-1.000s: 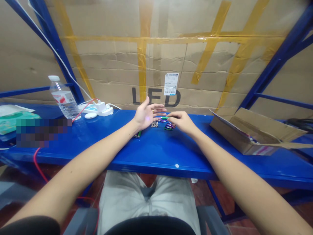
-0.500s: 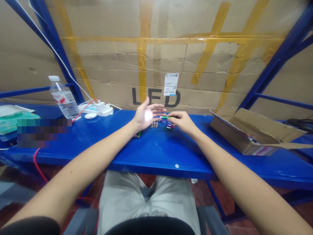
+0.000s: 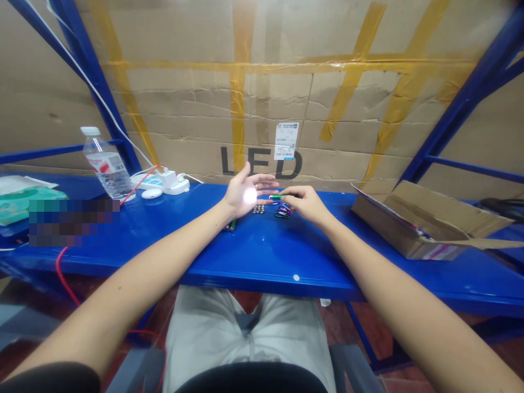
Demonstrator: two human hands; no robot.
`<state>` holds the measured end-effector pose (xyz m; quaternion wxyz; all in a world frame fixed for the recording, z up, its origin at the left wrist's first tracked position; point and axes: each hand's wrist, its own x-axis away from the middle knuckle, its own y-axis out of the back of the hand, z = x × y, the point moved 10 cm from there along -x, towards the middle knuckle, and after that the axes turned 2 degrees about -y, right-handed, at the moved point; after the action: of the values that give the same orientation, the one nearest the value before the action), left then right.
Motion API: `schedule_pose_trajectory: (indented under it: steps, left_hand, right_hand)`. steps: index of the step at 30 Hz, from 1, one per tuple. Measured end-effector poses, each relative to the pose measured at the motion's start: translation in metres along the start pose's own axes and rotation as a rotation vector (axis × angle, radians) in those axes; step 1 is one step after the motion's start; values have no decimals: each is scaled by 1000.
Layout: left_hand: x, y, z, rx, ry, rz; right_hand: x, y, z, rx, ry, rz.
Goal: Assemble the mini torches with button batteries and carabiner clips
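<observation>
Between the fingers of my right hand [image 3: 305, 204] is a small green flashlight [image 3: 277, 197], pointed left. Its bright round spot falls on the palm of my left hand [image 3: 242, 194], which is open with the fingers stretched out to the right. On the table below lie several small silvery button-like pieces [image 3: 258, 209] in rows. A little cluster of purple and green carabiner-like clips [image 3: 282, 211] lies to their right. Partly hidden by my left wrist are dark green tubes [image 3: 231, 225] with metal ends.
On the blue table [image 3: 262, 256], a water bottle [image 3: 107, 164], a white power strip [image 3: 174, 183] and a green tissue pack [image 3: 28, 202] stand at the left. An open cardboard box [image 3: 413, 229] sits at the right. A large taped carton [image 3: 196, 120] rises behind.
The light spot has shifted very slightly right on my left palm. The flashlight has tilted a little in my right hand; otherwise both hands stay in place.
</observation>
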<state>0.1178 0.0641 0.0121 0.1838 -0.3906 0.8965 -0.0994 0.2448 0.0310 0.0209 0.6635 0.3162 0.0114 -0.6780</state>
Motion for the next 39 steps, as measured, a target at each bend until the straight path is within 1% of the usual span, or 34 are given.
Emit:
schedule_pose_trajectory:
  steps: [7,11,19,33,39]
  left_hand:
    - [-1,0,1,17,2,17]
    - [-1,0,0,1,-6,12]
    - [-1,2,1,-23,5,-6]
    - [-2,1,2,36,2,9]
    - [-1,1,1,24,2,-8]
  right_hand:
    - [2,4,5,-7,-26,-35]
    - [3,7,9,-1,-17,-59]
    - [2,9,7,-22,-23,-84]
    - [1,9,8,-13,-21,-69]
    - [2,8,7,-12,-13,-60]
